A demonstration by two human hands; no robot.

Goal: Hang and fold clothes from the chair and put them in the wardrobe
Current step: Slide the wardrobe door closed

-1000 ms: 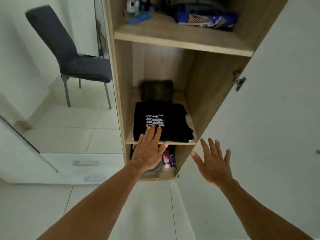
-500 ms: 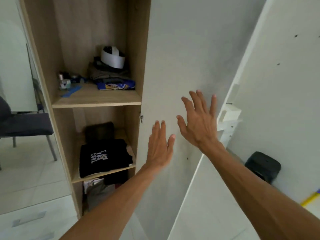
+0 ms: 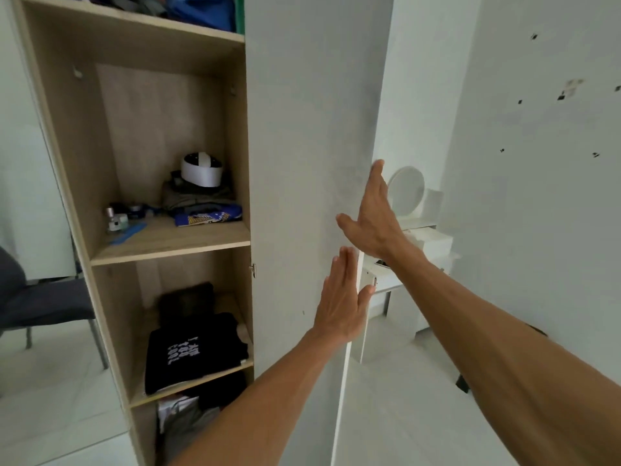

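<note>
The wooden wardrobe (image 3: 161,245) stands open at the left with its white door (image 3: 302,163) swung out in front of me. A folded black T-shirt with white lettering (image 3: 191,354) lies on the lower shelf, a darker folded garment (image 3: 186,295) behind it. My left hand (image 3: 342,304) is flat and open near the door's free edge, holding nothing. My right hand (image 3: 374,218) is higher, fingers straight, at the same edge, also holding nothing. The grey chair (image 3: 43,304) shows at the far left with no clothes visible on it.
The middle shelf carries a white headset (image 3: 201,169), folded clothes (image 3: 198,198) and small items (image 3: 117,220). Bags fill the bottom compartment (image 3: 188,422). A white vanity unit with a round mirror (image 3: 406,190) stands behind the door, against a marked white wall (image 3: 537,163).
My view has risen and turned right from the T-shirt shelf. Both hands left the shelf area and moved up to the door's edge; the door now appears more edge-on.
</note>
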